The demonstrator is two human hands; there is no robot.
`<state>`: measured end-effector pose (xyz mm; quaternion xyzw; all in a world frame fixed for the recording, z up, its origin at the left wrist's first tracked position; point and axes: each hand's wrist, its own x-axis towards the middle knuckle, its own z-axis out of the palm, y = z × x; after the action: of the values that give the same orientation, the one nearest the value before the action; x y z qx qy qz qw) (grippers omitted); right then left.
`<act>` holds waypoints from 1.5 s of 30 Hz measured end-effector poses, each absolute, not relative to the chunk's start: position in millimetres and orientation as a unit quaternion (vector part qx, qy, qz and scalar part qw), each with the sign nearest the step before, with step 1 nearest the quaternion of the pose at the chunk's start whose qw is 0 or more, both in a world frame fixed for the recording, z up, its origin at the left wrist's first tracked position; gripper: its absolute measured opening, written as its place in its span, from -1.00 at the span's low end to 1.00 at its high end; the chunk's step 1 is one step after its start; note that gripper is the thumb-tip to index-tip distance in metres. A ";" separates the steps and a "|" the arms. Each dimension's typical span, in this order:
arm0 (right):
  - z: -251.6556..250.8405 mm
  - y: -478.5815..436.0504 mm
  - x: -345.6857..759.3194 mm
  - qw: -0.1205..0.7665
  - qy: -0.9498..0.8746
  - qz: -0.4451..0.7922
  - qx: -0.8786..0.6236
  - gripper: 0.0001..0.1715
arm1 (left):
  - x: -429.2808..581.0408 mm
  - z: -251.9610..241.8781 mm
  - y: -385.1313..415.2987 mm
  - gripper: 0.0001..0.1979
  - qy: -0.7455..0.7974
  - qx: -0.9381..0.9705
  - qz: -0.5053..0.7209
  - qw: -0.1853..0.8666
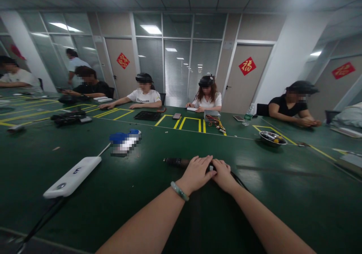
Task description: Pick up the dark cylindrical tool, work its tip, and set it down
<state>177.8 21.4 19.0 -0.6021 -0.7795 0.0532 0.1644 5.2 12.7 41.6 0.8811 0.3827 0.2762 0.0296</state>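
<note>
A dark, tube-shaped electric screwdriver [177, 162] lies on the green table right in front of me, its narrow tip toward the left. My left hand [198, 172] is over its body, fingers across the top and thumb on the near side. At the tool's rear end, my right hand [224, 174] is closed around it, and the two hands touch. Between the thumbs a small white patch of the tool shows. A black cable [239, 180] runs out to the right from under my right hand. Much of the tool is hidden by my hands.
On my left lie a white power bank [74, 175] with a cable and a blurred-out phone-like thing [127, 144]. Farther off are a metal bowl [273, 138] of small items, a water bottle [249, 114], a black tray [147, 115] and bundled wires [216, 124]. Several people sit across.
</note>
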 end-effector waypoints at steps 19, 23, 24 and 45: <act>61.3 -20.2 277.0 0.013 -0.616 0.086 -0.783 -0.71 | 2.8 47.4 14.3 -0.55 0.402 0.887 0.224 0.028; 65.1 -22.3 275.1 0.059 -0.617 0.066 -0.782 -0.73 | 1.9 49.3 12.7 -0.55 0.386 0.899 0.208 0.028; 65.4 -22.7 274.3 0.072 -0.624 0.054 -0.776 -0.74 | 1.8 49.4 12.3 -0.55 0.382 0.900 0.206 0.027; 60.8 -23.8 235.9 0.152 -0.728 0.102 -0.661 -0.84 | 33.2 50.3 -5.1 -0.80 0.368 0.903 0.221 -0.009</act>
<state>235.9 -23.8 60.8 -0.6606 -0.7282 0.1016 0.1517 33.2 -5.1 50.3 0.9032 0.3677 0.2213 -0.0088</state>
